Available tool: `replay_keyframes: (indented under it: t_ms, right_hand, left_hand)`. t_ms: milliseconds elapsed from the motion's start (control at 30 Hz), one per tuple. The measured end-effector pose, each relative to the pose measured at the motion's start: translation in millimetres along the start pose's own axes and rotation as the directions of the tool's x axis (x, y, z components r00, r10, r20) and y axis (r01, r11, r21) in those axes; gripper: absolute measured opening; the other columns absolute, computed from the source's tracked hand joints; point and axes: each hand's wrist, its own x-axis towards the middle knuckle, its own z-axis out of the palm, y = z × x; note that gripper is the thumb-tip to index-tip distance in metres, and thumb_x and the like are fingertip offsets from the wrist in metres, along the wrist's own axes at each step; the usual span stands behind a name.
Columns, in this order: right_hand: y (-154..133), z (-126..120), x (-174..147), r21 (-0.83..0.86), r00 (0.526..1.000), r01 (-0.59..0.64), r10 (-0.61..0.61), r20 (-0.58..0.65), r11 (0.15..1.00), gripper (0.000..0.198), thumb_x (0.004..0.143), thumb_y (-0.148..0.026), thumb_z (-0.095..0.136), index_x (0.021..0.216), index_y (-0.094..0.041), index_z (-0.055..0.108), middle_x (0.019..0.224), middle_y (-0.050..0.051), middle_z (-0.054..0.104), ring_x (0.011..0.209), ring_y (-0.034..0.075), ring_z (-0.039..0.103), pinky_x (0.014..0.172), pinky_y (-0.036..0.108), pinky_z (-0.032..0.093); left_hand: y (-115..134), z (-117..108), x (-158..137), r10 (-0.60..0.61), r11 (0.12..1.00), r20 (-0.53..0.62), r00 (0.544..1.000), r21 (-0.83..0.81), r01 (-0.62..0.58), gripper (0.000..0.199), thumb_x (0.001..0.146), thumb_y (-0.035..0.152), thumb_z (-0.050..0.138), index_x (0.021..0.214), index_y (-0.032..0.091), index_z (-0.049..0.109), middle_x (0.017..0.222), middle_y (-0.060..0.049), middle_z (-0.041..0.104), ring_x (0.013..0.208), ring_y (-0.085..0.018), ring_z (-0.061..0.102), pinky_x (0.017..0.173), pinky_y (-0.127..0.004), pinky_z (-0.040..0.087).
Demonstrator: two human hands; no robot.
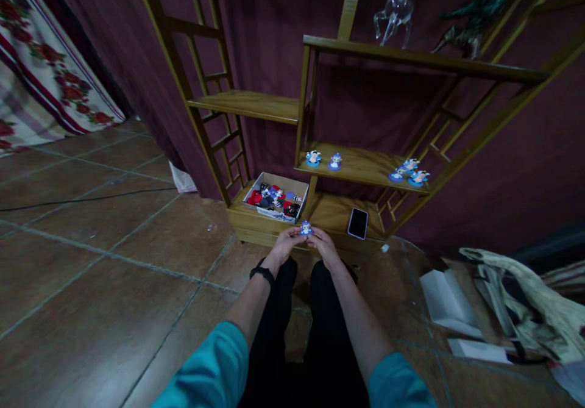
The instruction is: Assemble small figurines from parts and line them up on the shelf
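Left hand point(287, 243): pinching, fingertips on the left side of a purple-and-white figurine point(306, 229).
Right hand point(322, 243): pinching too, from the right, fingertips at the base (thumb placement too small to make out).
Figurine: upright between the two hands, just near of the right corner of the open box point(292, 186), seemingly out past the near edge of the cabinet point(253, 228).
Box: crowded with red, black and purple pieces point(274, 193); probably easy to jolt with a careless left knuckle.
Shelf point(361, 163): carrying two figures point(335, 162) at the left end, three more point(410, 165) bunched at the right; liable to topple together if bumped.
Phone point(358, 223): lying flat, right of the box, perhaps exposed to a rightward fumble.
Floor tiles point(173, 286): hard-looking; one loosened pinch, quite possibly a chipped figurine!
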Motion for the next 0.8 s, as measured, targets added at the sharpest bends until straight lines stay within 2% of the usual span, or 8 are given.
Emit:
replay_keyframes:
  t_ms: [233,433,800]
  right_hand:
    - [0.6,0.4,1.5,-0.005,1.000,-0.008,0.008,0.008,1.000,0.045,0.066,-0.040,0.064,0.108,-0.024,0.057,0.104,0.005,0.064,0.082,0.015,0.062,0.070,0.028,0.048]
    - [-2.6,1.7,-1.5,0.021,1.000,-0.012,0.013,-0.017,1.000,0.043,0.066,-0.040,0.064,0.106,-0.023,0.058,0.095,0.004,0.066,0.076,0.014,0.062,0.071,0.029,0.048]
    - [-5.8,4.4,-3.9,0.044,0.998,-0.033,0.035,-0.048,0.998,0.037,0.066,-0.040,0.063,0.097,-0.020,0.062,0.087,0.004,0.067,0.069,0.013,0.061,0.068,0.029,0.049]
  left_hand:
    - [-4.6,-2.5,2.9,0.016,1.000,-0.023,1.000,0.015,-0.015,0.038,0.051,0.022,0.078,0.085,0.013,0.064,0.080,-0.005,0.067,0.073,-0.015,0.060,0.079,-0.033,0.043]
    - [0.3,1.5,0.4,0.009,1.000,-0.056,0.998,0.018,-0.008,0.037,0.048,0.021,0.079,0.081,0.014,0.062,0.077,-0.004,0.066,0.072,-0.015,0.060,0.078,-0.033,0.043]
    - [7.0,7.7,-5.4,0.061,0.990,-0.124,0.990,0.132,-0.045,0.036,0.044,0.020,0.080,0.071,0.016,0.057,0.066,0.002,0.061,0.063,-0.013,0.056,0.071,-0.029,0.042]
